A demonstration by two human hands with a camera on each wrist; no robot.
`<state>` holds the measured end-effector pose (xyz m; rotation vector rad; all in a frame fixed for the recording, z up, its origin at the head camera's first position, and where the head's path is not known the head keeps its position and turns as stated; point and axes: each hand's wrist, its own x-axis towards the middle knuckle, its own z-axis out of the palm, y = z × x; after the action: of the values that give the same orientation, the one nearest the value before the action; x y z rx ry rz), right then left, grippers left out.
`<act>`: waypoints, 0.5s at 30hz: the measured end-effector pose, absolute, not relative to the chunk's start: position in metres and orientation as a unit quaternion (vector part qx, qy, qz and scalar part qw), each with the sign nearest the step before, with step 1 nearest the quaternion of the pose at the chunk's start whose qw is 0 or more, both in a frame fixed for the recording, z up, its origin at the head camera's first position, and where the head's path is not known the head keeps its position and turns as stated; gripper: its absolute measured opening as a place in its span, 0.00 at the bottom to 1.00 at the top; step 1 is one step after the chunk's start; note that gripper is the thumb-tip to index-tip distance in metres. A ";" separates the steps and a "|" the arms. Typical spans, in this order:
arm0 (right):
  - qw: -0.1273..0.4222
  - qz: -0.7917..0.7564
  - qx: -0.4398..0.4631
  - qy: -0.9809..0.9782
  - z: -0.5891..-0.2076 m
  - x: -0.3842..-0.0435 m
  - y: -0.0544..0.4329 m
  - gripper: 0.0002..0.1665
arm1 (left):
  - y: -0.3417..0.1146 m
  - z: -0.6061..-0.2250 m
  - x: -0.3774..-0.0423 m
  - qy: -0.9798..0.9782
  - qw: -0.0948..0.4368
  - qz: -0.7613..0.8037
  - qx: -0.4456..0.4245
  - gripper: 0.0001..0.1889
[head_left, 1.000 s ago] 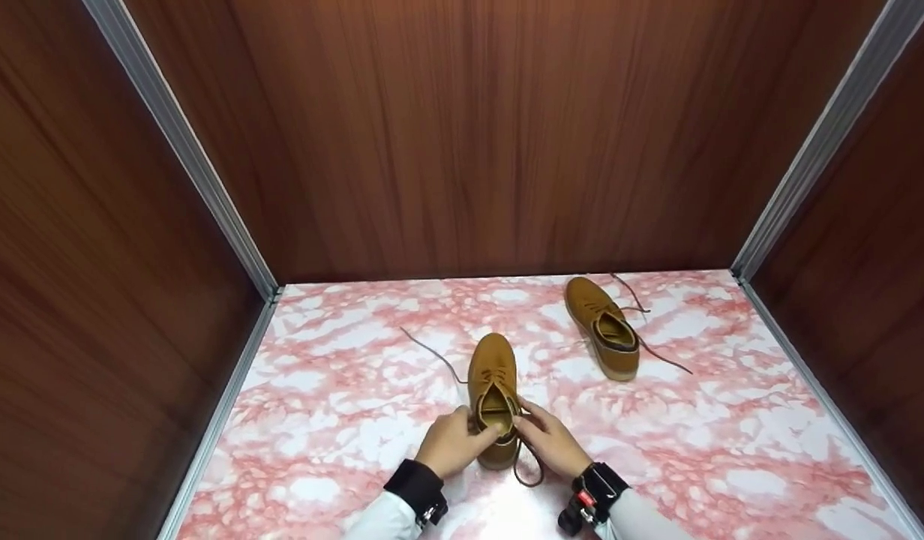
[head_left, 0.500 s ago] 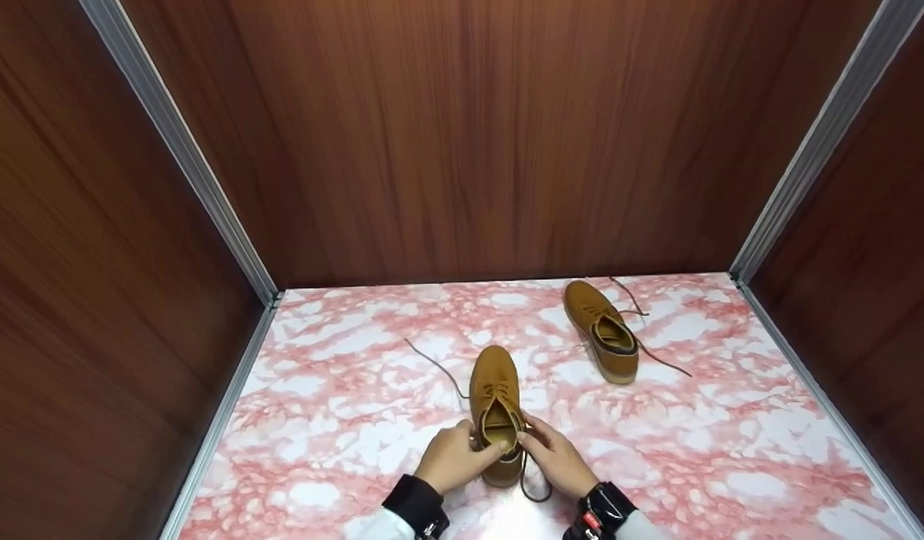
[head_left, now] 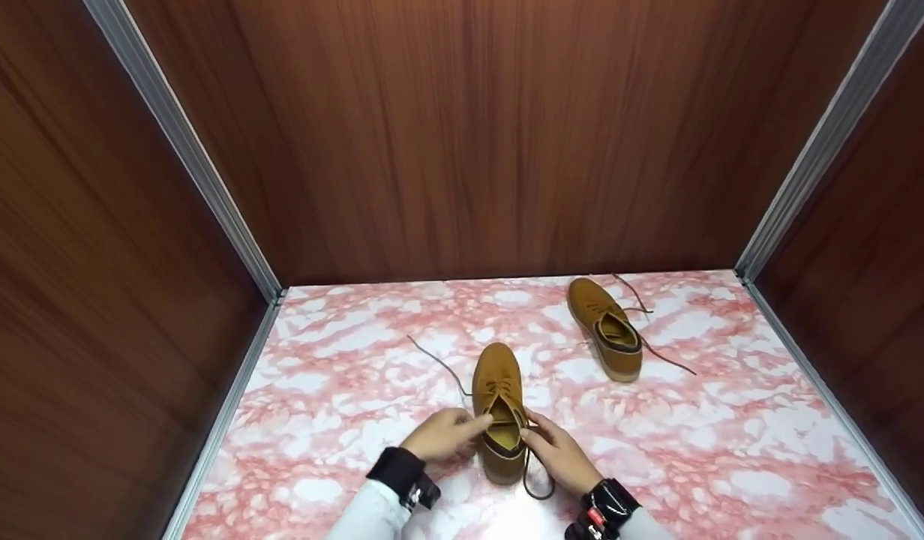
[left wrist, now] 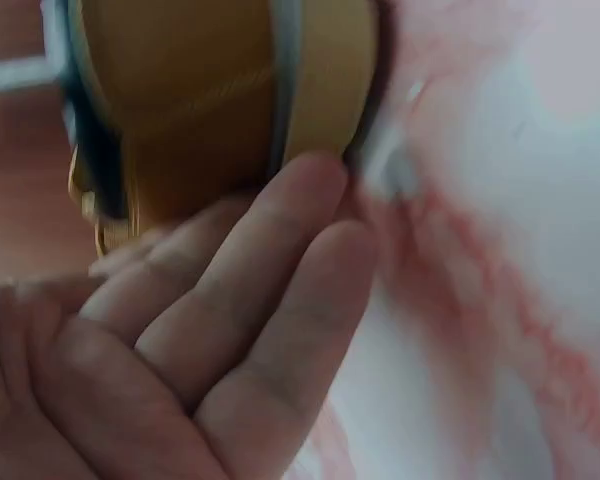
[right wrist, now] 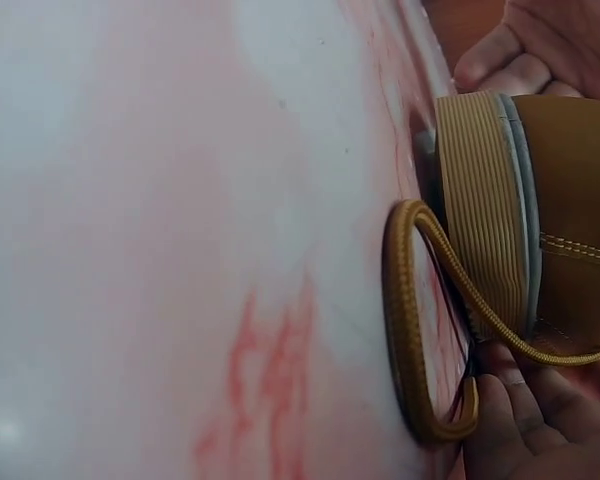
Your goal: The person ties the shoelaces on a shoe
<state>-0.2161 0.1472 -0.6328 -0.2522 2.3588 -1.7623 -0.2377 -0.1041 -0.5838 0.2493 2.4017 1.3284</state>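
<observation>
A tan lace-up shoe (head_left: 497, 367) stands on the pink-and-white marbled surface with its toe pointing away from me. Along its left side is my left hand (head_left: 439, 435), thumb tip near the collar. In the left wrist view the left fingers (left wrist: 280, 260) lie fairly straight beside the sole, slightly blurred. My right hand (head_left: 559, 451) pinches the collar's right edge, the thumb at the opening and the other fingers outside. A brown shoelace (right wrist: 400, 320) hangs in a loop by the right hand. Another lace end (head_left: 438, 360) trails out to the left.
A matching tan shoe (head_left: 606, 330) stands farther back on the right, its laces spread over the marbled surface (head_left: 319, 420). Dark wood panels (head_left: 462, 150) enclose the back and both sides, with grey metal strips (head_left: 184, 142) along the corners.
My left hand has loosened from the shoe's collar and shifted a little left and away from me. The right hand keeps its pinch. The near shoe has moved slightly towards me.
</observation>
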 end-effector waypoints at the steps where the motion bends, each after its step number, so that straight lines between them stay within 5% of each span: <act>1: 0.094 -0.594 -0.086 0.795 -0.632 -0.216 0.147 0.37 | -0.107 -0.584 -0.242 0.851 0.195 0.480 0.084 0.32; 15: 0.098 -0.592 -0.090 0.795 -0.635 -0.221 0.149 0.36 | -0.113 -0.595 -0.288 0.840 0.204 0.499 -0.053 0.37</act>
<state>-0.2211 0.1486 -0.6346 -0.2659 2.3525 -1.7512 -0.2881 -0.1128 -0.5952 -0.1479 2.3433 1.3930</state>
